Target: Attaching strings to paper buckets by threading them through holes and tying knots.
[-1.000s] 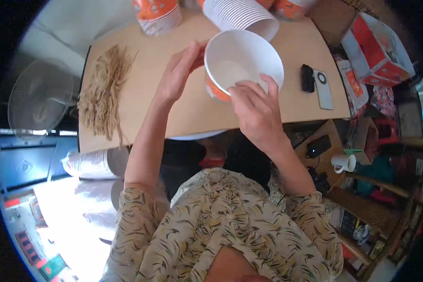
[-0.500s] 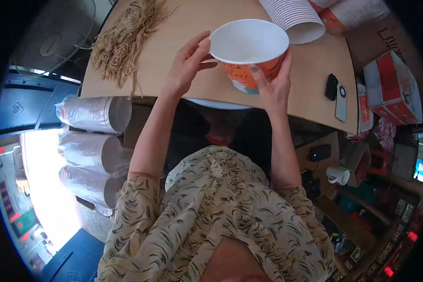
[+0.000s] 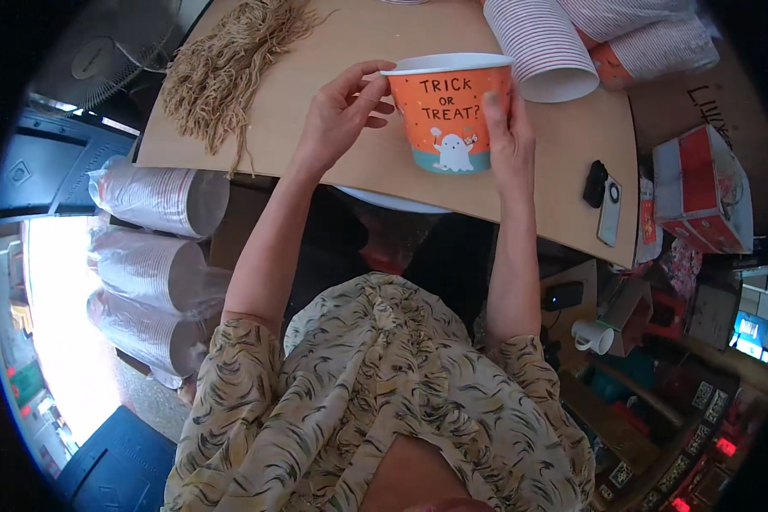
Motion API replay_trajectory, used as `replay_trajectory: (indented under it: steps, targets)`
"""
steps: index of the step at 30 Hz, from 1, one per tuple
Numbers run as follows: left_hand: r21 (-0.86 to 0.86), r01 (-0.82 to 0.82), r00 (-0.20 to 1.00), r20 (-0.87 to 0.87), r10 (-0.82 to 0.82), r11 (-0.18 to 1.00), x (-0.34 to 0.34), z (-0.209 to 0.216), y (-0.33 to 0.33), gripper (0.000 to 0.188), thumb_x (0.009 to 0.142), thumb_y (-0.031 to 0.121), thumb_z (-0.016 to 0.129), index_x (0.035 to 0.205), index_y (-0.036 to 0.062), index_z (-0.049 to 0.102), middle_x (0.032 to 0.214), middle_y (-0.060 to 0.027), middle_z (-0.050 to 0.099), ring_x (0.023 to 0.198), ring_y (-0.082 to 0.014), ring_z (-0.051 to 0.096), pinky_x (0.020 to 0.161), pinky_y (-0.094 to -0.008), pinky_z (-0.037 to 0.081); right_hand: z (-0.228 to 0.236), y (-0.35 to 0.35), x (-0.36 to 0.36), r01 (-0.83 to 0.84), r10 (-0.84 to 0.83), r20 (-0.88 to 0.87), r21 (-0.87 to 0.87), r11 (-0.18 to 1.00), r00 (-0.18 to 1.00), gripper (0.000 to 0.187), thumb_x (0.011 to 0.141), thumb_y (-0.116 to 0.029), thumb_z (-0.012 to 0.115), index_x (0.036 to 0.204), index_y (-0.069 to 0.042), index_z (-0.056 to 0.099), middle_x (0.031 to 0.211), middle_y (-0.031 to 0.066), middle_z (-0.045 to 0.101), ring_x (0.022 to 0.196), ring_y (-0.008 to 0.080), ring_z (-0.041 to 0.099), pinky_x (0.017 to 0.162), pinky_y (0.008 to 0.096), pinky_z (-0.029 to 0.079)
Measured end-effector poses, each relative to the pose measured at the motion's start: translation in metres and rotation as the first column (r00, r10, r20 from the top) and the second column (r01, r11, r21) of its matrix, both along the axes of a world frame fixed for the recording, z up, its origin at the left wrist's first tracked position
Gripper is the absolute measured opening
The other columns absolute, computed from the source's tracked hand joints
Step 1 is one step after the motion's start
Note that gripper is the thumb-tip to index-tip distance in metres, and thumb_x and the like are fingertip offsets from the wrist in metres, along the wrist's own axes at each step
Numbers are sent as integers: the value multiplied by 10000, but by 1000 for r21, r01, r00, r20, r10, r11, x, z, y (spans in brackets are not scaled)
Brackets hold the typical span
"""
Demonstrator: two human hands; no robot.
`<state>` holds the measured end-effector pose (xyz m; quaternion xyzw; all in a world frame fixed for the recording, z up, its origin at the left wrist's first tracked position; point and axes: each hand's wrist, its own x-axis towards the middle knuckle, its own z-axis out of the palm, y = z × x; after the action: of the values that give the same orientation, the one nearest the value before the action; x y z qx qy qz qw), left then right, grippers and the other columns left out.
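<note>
An orange paper bucket (image 3: 445,119) with a white rim, a ghost picture and a teal base is held up over the near part of the table. Its printed side faces me, and little of its inside shows. My right hand (image 3: 512,141) grips the bucket's right side, thumb on the front, the other fingers mostly hidden behind. At the left end of the rim, my left hand (image 3: 337,119) pinches the edge between thumb and forefinger. The remaining fingers of that hand are curled beside the bucket, apart from its wall.
Tan strings (image 3: 222,81) lie in a bundle on the wooden table (image 3: 333,51). Nested stacks of paper buckets (image 3: 542,51) lie at the back right. A phone (image 3: 609,212) and a black case (image 3: 596,183) rest near the right edge. Bagged bucket stacks (image 3: 149,200) stand left, below the table.
The bucket has turned from showing its white inside to showing its printed front, and sits slightly lower against the table. My left thumb and forefinger have closed on its rim.
</note>
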<state>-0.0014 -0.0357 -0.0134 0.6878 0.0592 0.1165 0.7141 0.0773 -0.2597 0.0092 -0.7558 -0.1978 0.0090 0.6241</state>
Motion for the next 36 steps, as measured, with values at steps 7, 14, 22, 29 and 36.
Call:
replay_trajectory:
  steps: [7,14,22,29,36]
  targets:
    - [-41,-15,1000,-14,14,999,3,-5,4,319,1061,237,509,1319,67,588,1026,-73,694,918,-149,698,765,-275,581,14,12,-12,-84,84,-134,4,996,987,1087,734,-419,881,1529,-3,267,1370,184,549,1253,251,564,1030,379,484]
    - [-26,-7,998,-65,5,1000,0,-7,7,367,1065,229,500,1398,78,531,1144,-73,681,967,-156,691,808,-292,576,5,17,-7,-58,60,-54,40,998,997,970,736,-343,899,1426,40,334,1264,180,618,1136,225,639,943,346,531]
    - [232,-106,993,72,92,967,9,-18,14,294,1025,176,577,1298,84,637,1123,-67,689,998,-155,664,823,-290,567,-13,-2,24,69,-71,-166,-19,997,984,739,823,-535,781,1230,55,600,1122,120,669,988,165,638,876,308,503]
    - [252,-39,985,171,-5,967,11,-11,19,280,1005,160,611,1252,45,675,1107,-59,711,1026,-118,623,921,-288,511,-31,-12,32,52,-21,-353,81,995,935,608,874,-565,707,1072,10,702,982,70,694,894,127,639,798,276,489]
    - [201,39,986,154,-71,979,7,9,7,311,1017,142,585,1292,8,641,1124,-49,709,1075,-103,604,971,-292,481,-37,-20,35,52,32,-475,164,985,880,584,957,-516,620,1251,-11,619,1135,95,699,1003,162,680,895,310,531]
